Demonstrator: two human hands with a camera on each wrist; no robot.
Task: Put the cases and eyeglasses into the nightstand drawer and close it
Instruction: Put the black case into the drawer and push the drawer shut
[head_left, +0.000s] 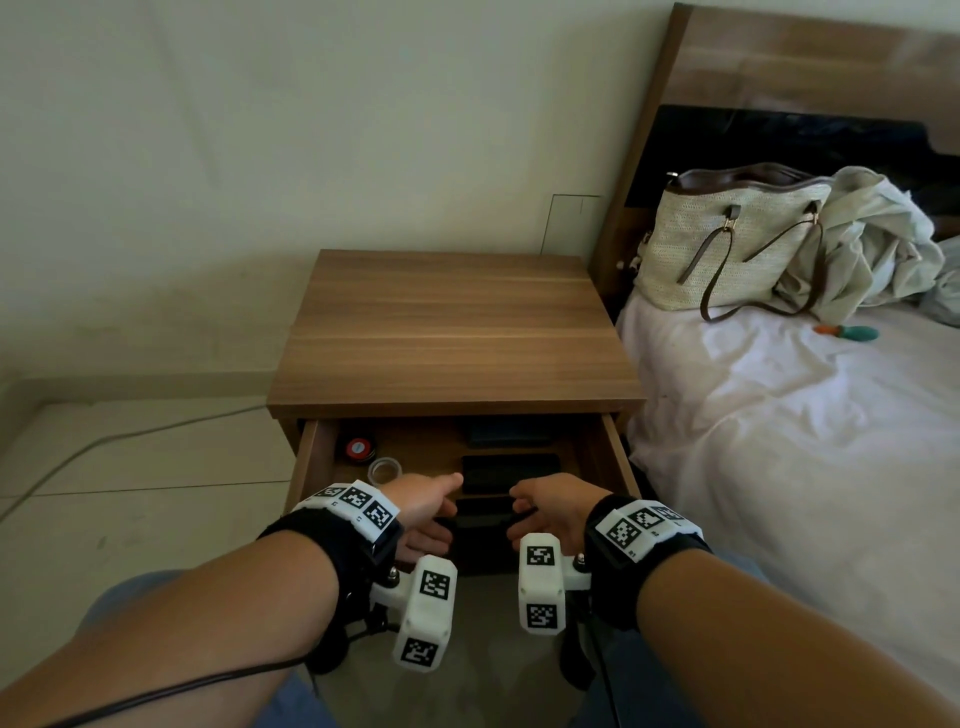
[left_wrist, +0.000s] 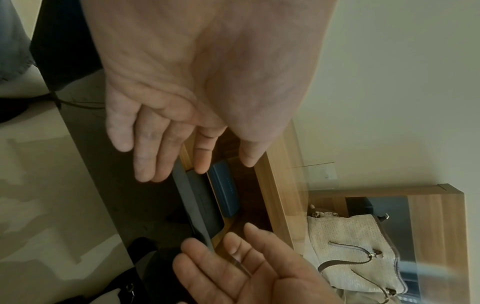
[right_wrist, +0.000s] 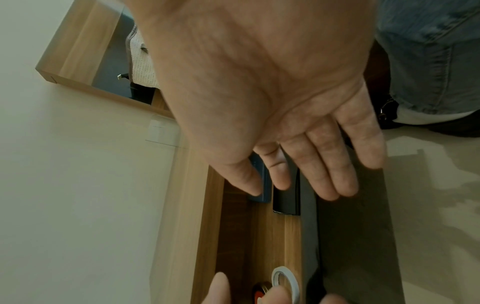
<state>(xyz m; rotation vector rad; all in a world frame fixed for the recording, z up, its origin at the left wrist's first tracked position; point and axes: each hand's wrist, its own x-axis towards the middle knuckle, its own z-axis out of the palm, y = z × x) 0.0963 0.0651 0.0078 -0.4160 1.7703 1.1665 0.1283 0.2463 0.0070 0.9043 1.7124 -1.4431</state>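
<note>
The nightstand (head_left: 457, 332) has its drawer (head_left: 615, 457) pulled out. Inside it lie a blue case (head_left: 506, 434) at the back and a black case (head_left: 511, 473) in front of it. A further dark item (head_left: 485, 512) lies at the drawer's front between my hands; I cannot tell what it is. My left hand (head_left: 447, 512) and right hand (head_left: 519, 512) hover at the front edge, fingers straight, holding nothing. The left wrist view shows my left hand (left_wrist: 197, 164) above the blue case (left_wrist: 224, 193) and black case (left_wrist: 202, 197). No eyeglasses show plainly.
A red round tin (head_left: 358, 448) and a tape roll (head_left: 385, 469) sit in the drawer's left part. The bed (head_left: 779, 441) stands right of the nightstand with a woven handbag (head_left: 727, 249) on it. A cable (head_left: 130, 436) runs over the tiled floor at left.
</note>
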